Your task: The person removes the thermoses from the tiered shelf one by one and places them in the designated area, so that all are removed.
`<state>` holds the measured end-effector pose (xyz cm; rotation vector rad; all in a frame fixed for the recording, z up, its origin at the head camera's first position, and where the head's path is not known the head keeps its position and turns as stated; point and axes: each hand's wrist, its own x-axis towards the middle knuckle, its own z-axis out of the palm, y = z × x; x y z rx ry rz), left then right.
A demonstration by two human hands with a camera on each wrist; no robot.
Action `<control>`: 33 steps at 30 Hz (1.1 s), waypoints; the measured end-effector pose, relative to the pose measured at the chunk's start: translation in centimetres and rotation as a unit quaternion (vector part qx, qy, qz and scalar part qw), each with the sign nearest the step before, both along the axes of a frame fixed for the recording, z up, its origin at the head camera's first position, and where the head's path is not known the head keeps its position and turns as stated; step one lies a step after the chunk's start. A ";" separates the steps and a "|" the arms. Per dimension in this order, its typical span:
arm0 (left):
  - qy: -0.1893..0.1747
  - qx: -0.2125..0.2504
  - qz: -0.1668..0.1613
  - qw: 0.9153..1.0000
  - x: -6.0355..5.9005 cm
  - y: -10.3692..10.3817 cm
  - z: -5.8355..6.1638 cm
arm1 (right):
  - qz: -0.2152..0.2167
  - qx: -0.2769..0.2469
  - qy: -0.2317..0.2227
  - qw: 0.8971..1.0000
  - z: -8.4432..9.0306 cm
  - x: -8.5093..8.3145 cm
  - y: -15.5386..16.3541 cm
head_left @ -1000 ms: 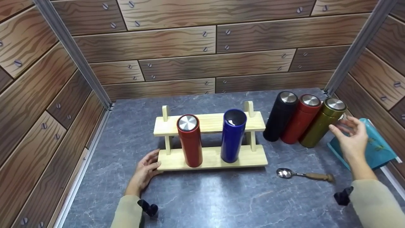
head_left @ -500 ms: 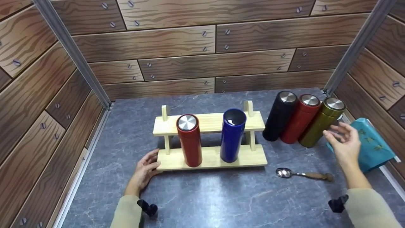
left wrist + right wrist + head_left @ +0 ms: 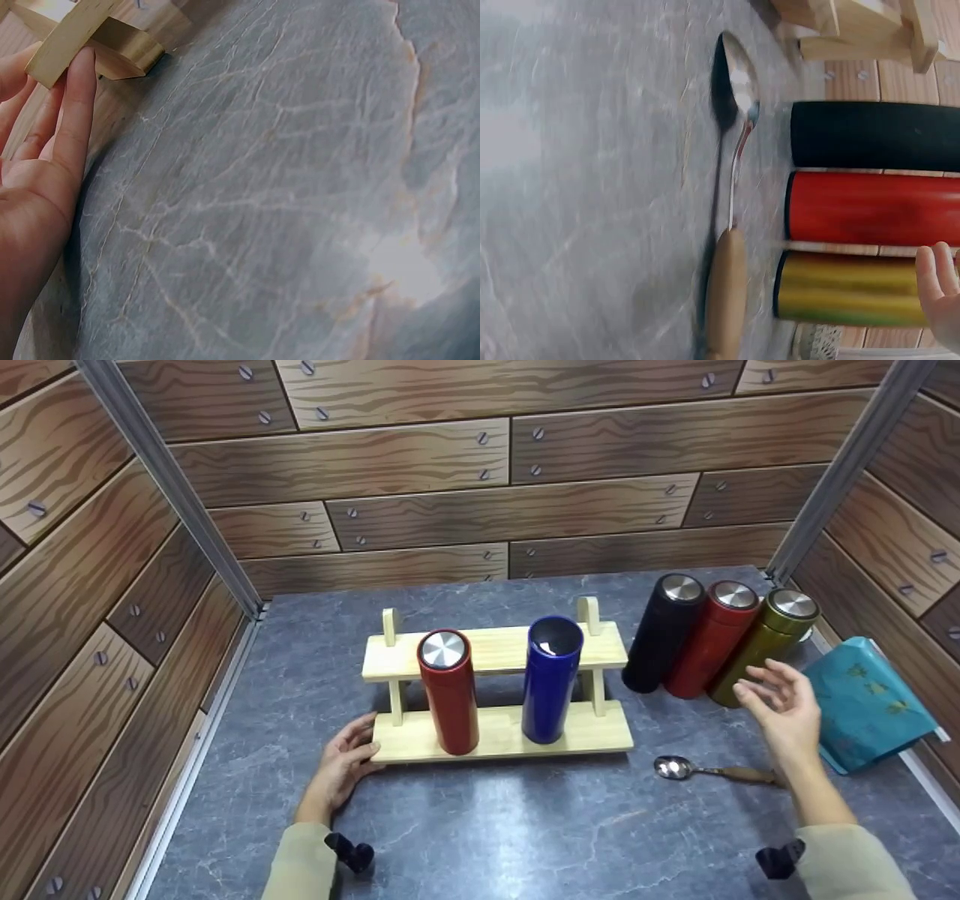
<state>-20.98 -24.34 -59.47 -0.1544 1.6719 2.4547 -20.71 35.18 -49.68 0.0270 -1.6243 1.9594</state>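
A two-tier wooden rack (image 3: 495, 652) stands mid-table. On its lower shelf stand a red flask (image 3: 448, 694) with a steel lid and a blue flask (image 3: 551, 679) with no lid. My left hand (image 3: 346, 761) rests with straight fingers (image 3: 75, 105) against the rack's left front corner (image 3: 71, 34). My right hand (image 3: 780, 709) hovers open above the table, just in front of a gold flask (image 3: 761, 656), holding nothing. A spoon (image 3: 709, 770) with a wooden handle (image 3: 726, 292) lies below that hand.
Black (image 3: 664, 634), red (image 3: 712, 637) and gold flasks (image 3: 847, 296) stand in a row at the back right. A teal pouch (image 3: 866, 701) lies by the right wall. Wood-pattern walls enclose the grey marble table (image 3: 480, 825).
My right hand has moved left and toward me, away from the teal pouch and down toward the spoon. The left hand and the rack have stayed put.
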 end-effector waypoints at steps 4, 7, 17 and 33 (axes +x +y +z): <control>-0.004 -0.004 0.004 1.000 -0.1 0.0 0.0 | 0.028 -0.005 0.018 0.999 0.3 0.3 -1.1; -0.005 -0.008 0.007 1.000 -0.1 0.0 0.0 | 0.044 -0.001 0.044 0.998 0.1 0.3 -1.7; -0.003 -0.006 0.010 1.000 0.0 0.1 -0.1 | 0.093 0.002 0.076 0.993 -0.9 0.5 -3.8; 0.010 -0.010 0.005 1.000 0.1 0.2 -0.1 | 0.191 0.054 0.077 0.977 -0.2 0.6 -8.4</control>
